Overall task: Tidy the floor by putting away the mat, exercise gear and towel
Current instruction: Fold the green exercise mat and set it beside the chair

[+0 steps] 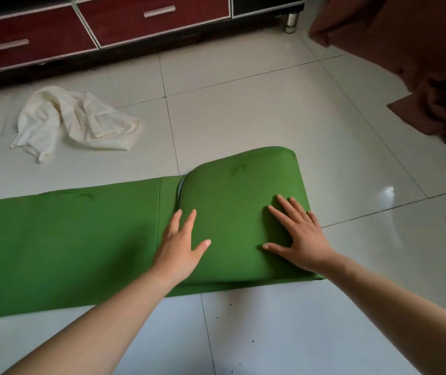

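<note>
While both hands lie flat on it, the green foam exercise mat [67, 239] stretches across the glossy white tiled floor [243, 104], its right end folded back over itself toward the left. The folded flap [238, 190] sits puffed up and rounded at the far corner, not pressed tight. Left hand [179, 253]: palm down at the flap's left edge, fingers straight and spread, thumb out on the flap's top. Right hand [301, 239]: palm down near the flap's right fold, fingers spread, thumb pointing left, foam dimpled beside its fingers. Neither hand curls round anything. The rest of the mat runs flat out of view at the left. A crumpled cream-white cloth towel [78, 123] lies on the floor beyond the mat, far left, well apart from it and near the low cabinet with dark-red drawer fronts [148, 20] along the top edge. A short metal cabinet leg [291, 21] stands on the tiles at its right end. Brown draped fabric [405, 50] hangs far right, hem on the floor — apart from the mat.
</note>
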